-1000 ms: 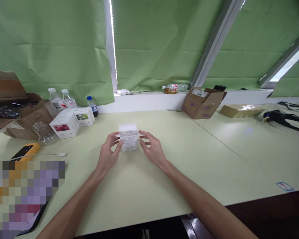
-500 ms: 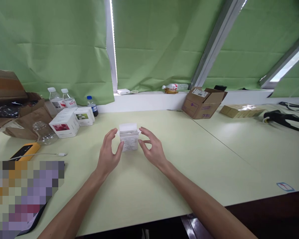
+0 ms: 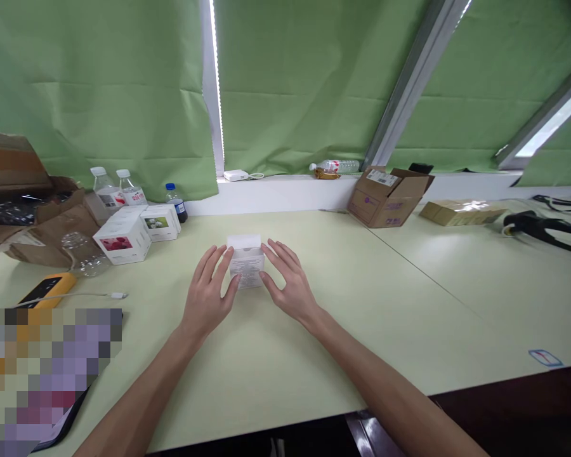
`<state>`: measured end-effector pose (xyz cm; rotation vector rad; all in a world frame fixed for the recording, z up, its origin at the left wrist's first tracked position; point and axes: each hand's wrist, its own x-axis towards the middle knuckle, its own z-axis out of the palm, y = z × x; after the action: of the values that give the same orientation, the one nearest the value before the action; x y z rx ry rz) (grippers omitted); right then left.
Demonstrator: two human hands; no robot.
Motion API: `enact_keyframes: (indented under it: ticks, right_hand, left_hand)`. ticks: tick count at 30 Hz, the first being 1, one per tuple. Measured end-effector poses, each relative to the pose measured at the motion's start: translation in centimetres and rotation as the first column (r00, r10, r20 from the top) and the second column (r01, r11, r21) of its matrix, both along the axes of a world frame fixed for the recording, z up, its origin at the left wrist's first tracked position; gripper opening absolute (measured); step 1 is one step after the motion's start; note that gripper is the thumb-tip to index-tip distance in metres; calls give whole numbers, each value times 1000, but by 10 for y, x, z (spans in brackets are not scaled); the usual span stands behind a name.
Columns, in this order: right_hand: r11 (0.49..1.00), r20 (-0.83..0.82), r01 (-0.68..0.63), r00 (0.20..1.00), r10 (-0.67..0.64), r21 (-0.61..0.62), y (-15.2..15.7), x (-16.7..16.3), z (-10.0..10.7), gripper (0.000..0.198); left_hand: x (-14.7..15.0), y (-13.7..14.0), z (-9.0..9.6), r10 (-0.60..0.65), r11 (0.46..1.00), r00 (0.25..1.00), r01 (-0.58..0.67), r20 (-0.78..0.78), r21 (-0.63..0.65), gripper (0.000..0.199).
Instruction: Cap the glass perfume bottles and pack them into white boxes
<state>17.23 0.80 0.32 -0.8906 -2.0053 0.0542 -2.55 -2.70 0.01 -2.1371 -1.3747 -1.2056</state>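
Note:
A small white carton [image 3: 247, 268] with grey print on its front stands upright on the table, its top lid [image 3: 243, 242] raised at the back. At the carton's left side is my left hand [image 3: 209, 279], fingertips on the upper edge and thumb against the front corner. My right hand [image 3: 289, 279] meets the other side in the same way, fingers at the top right and thumb low on the front. Between them the two hands hold the carton. The side flaps are hidden under my fingers or folded in.
To the left are white boxes [image 3: 126, 241], an empty clear bottle [image 3: 84, 255], a paper bag [image 3: 59, 225], an orange-and-black device [image 3: 47, 291] and a cable [image 3: 118, 295]. A cardboard box [image 3: 385, 202] and a yellowish package [image 3: 461, 212] stand at the back right.
Both hands have closed in on the carton from the sides, and my fingers have come onto its top edges. The side flaps that stuck out no longer show.

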Motion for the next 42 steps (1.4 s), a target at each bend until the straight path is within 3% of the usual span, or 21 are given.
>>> enact_keyframes:
  ticks: [6, 24, 42]
  right_hand:
    - [999, 55, 46, 997, -47, 21, 2, -1, -3, 56]
    - [999, 91, 43, 995, -43, -5, 4, -3, -7, 49]
    - [993, 7, 51, 999, -52, 108, 21, -3, -8, 29]
  left_hand:
    - [1, 0, -2, 53, 998, 997, -55, -55, -26, 61]
    - [3, 0, -4, 17, 997, 1000, -18, -14, -75, 48]
    - [-1, 14, -9, -15, 997, 995, 8, 96, 72, 31]
